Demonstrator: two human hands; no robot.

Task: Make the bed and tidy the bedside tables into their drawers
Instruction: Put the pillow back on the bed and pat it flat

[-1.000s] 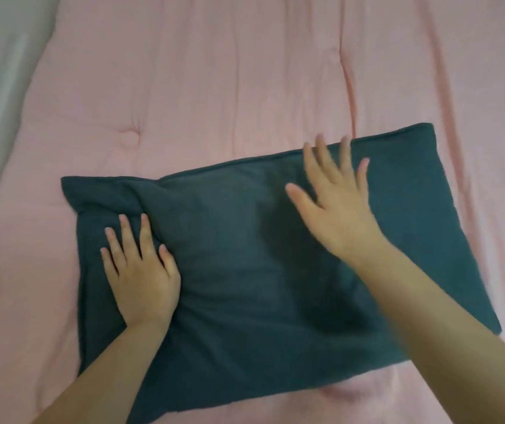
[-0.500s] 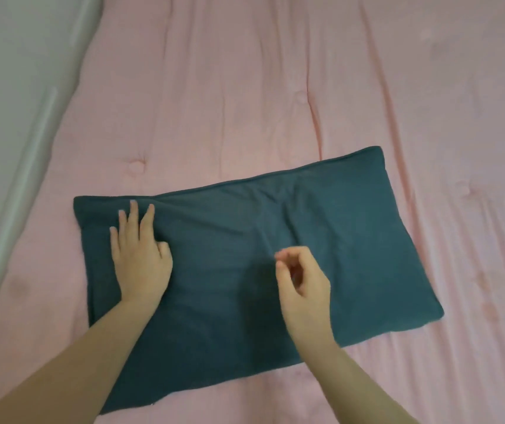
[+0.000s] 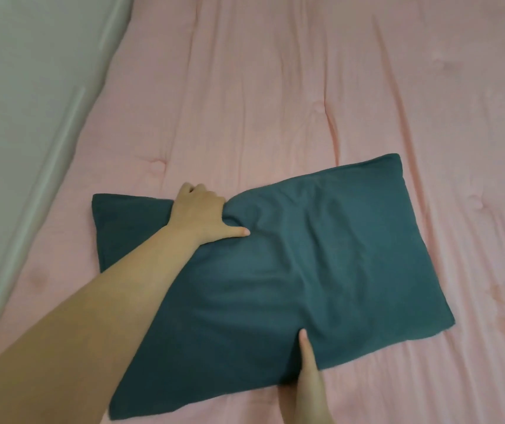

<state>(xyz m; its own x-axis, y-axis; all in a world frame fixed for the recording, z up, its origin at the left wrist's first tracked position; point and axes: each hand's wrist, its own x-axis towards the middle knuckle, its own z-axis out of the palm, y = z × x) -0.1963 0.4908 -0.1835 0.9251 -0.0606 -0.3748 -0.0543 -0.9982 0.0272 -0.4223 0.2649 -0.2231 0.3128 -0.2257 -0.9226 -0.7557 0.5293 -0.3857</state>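
A dark teal pillow lies flat on the pink quilted bedspread, slanted with its right end farther away. My left hand grips the pillow's far long edge near the left end, fingers curled over the edge and thumb pressed on top, bunching the fabric. My right hand holds the near long edge, thumb on top of the cloth and the fingers hidden beneath it.
A pale wall with white trim runs along the left side of the bed. The wrinkled pink bedspread stretches away above and to the right of the pillow.
My left hand has slid from resting flat on the pillow to gripping its far edge. My right hand has dropped from above the pillow's middle to grasp the near edge.
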